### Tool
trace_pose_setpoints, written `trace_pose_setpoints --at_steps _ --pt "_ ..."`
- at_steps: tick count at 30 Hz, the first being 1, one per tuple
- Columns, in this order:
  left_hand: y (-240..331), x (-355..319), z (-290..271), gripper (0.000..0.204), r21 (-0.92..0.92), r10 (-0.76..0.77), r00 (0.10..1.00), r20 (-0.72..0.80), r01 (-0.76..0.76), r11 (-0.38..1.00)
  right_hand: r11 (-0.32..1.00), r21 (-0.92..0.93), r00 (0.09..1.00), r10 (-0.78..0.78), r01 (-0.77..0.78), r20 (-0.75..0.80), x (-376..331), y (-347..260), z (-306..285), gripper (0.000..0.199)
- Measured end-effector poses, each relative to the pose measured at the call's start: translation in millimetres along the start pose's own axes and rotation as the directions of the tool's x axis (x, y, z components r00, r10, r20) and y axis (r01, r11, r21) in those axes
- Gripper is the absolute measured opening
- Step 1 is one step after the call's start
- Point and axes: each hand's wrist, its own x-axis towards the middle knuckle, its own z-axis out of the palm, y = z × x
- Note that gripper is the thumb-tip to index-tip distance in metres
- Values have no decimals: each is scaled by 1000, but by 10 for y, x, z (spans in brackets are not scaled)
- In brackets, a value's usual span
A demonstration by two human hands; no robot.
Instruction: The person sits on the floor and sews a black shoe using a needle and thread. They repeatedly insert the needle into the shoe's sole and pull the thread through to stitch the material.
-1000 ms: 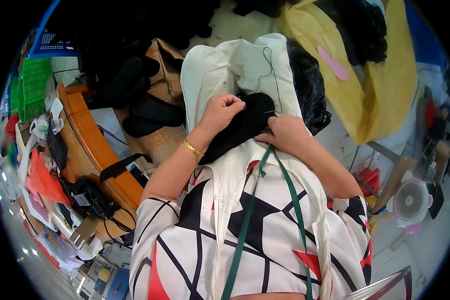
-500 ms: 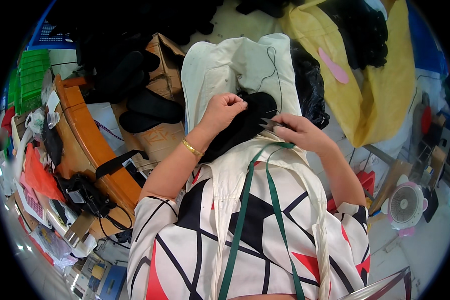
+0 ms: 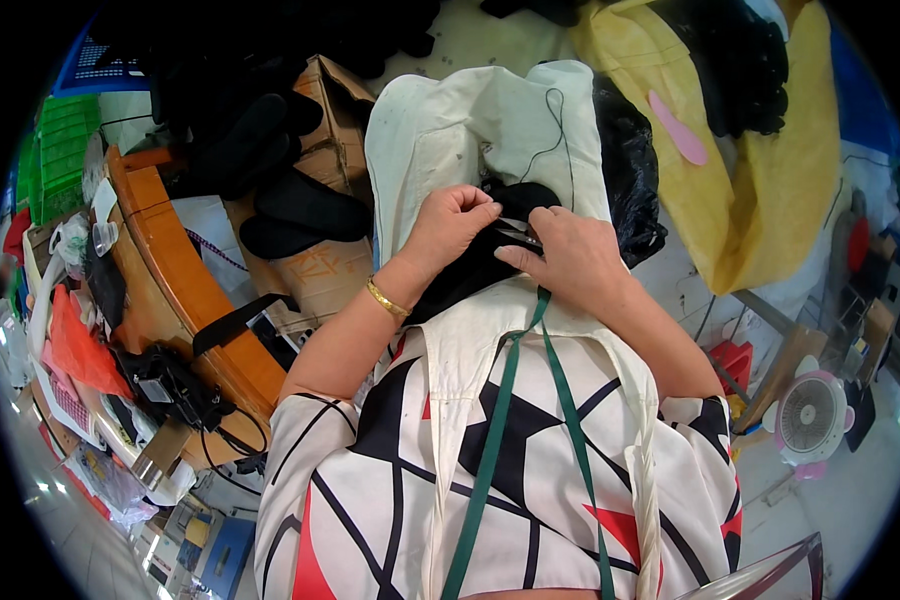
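Note:
A black fabric piece (image 3: 457, 282), which looks like a slipper or its upper, lies on the off-white apron (image 3: 425, 128) across my lap. My left hand (image 3: 448, 228) is closed in a pinch at its upper edge. What sits between those fingertips is too small to make out. My right hand (image 3: 580, 255) grips a small pair of metal snips (image 3: 515, 232), with its blades pointing at my left fingertips over the black fabric. A loop of dark thread (image 3: 558, 125) lies on the apron beyond my hands.
To the left, black slippers (image 3: 310, 215) rest on a cardboard box (image 3: 320, 268) beside an orange-brown wooden table (image 3: 195, 290). At right are a black plastic bag (image 3: 625, 170), a yellow sack (image 3: 740, 235) with a pink insole (image 3: 678, 130), and a small fan (image 3: 812, 412).
My right hand has moved left and slightly up, bringing the snips from the right side of the black fabric close to my left fingertips. My left hand stays nearly in place, still pinching.

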Motion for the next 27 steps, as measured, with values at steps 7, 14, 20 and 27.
trace_pose_setpoints --at_steps 7,14,20,27 --pt "-3 3 4 15 23 -11 1000 -17 11 1000 999 -19 999 40 -40 2 9 13 21 39" --pt "45 -18 18 15 7 -17 1000 -23 17 1000 997 -19 997 72 -72 10 47 13 54 37" --pt "22 -15 0 14 5 -25 1000 -8 25 1000 997 -24 997 75 -75 -7 35 27 62 37" --pt "25 -29 4 13 -15 -13 1000 -3 13 1000 999 -7 998 41 -41 -47 50 43 106 37"
